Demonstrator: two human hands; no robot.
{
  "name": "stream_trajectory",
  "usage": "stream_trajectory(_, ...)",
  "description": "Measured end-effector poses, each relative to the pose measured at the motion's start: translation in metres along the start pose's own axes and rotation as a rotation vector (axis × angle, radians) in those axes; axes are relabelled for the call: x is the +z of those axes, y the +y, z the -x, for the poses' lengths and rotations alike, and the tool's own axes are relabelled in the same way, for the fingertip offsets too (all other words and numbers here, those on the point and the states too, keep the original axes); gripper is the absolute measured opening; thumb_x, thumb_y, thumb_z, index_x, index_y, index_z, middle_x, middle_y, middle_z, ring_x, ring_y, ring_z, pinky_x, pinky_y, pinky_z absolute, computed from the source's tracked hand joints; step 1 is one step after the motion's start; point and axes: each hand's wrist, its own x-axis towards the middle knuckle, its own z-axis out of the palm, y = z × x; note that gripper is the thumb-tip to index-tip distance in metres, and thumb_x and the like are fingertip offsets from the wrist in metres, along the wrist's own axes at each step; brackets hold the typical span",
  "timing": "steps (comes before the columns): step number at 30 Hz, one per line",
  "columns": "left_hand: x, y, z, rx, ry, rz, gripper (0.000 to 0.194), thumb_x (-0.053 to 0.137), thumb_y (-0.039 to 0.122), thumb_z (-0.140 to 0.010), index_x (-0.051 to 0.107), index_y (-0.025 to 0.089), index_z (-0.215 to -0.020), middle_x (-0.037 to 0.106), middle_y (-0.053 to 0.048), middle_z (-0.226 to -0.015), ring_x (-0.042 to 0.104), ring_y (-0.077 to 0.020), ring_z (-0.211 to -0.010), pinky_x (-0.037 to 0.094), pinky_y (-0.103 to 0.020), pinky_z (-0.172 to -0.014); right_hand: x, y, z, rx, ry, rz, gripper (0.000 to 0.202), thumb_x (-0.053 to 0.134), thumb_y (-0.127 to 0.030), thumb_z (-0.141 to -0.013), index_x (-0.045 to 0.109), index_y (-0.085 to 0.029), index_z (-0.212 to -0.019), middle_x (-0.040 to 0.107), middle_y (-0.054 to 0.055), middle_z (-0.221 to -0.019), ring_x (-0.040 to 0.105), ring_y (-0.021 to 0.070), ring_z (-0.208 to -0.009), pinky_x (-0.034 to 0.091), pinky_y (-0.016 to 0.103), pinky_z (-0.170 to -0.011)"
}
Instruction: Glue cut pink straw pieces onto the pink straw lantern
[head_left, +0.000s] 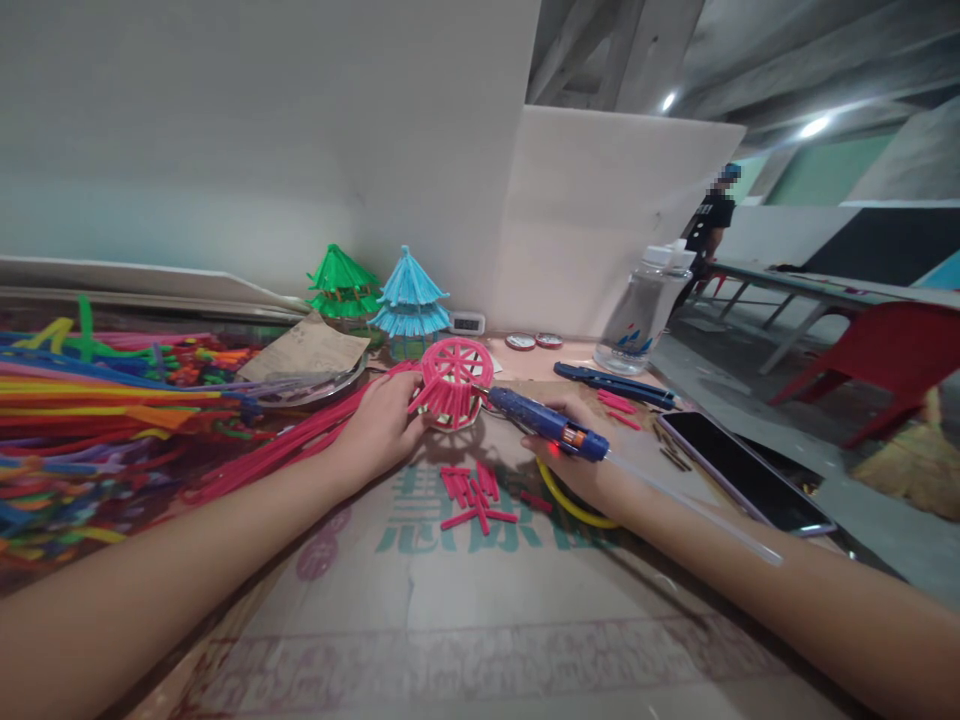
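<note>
My left hand (384, 425) grips the left rim of a round pink frame (456, 375) with spokes, built from pipe-cleaner pieces and held tilted up off the table. Pink strips cover its lower left part. In my right hand (574, 450) is a blue hot glue gun (551, 422), its nozzle touching or very near the frame's right side. A clear glue stick (697, 508) juts from its back end, and a red light glows on it. Below the frame lie several short cut pink pieces (476, 495) on the printed cardboard (360, 600).
Bundles of coloured pipe cleaners (112, 400) fill the left. Behind stand a green pagoda model (341, 280) and a blue one (409, 300). To the right are a water bottle (641, 315), a blue cutter (619, 385) and a phone (742, 470). A person (709, 225) stands far right.
</note>
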Motion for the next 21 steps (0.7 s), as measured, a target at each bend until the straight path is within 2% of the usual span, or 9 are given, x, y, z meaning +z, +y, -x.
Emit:
stream_trajectory(14, 0.0003, 0.0007, 0.0007, -0.003, -0.004, -0.038, 0.031, 0.053, 0.035, -0.097, 0.061, 0.016, -0.121, 0.068, -0.016, -0.124, 0.062, -0.0352, -0.12, 0.046, -0.056, -0.109, 0.0026, 0.0041, 0.0007, -0.012, 0.017, 0.031, 0.02, 0.079, -0.036, -0.08, 0.072, -0.027, -0.096, 0.076, 0.0, -0.081, 0.07, 0.0218, -0.071, 0.049, 0.031, -0.063)
stream_trajectory(21, -0.0002, 0.0002, 0.0, -0.011, -0.007, 0.002, 0.028, 0.053, 0.037, -0.098, 0.061, 0.018, -0.116, 0.069, -0.014, -0.119, 0.063, -0.0347, -0.116, 0.047, -0.055, -0.107, 0.0022, 0.0071, -0.0003, -0.035, 0.036, 0.035, 0.021, 0.08, -0.036, -0.078, 0.072, -0.027, -0.096, 0.077, 0.001, -0.082, 0.07, 0.0223, -0.07, 0.05, 0.032, -0.062)
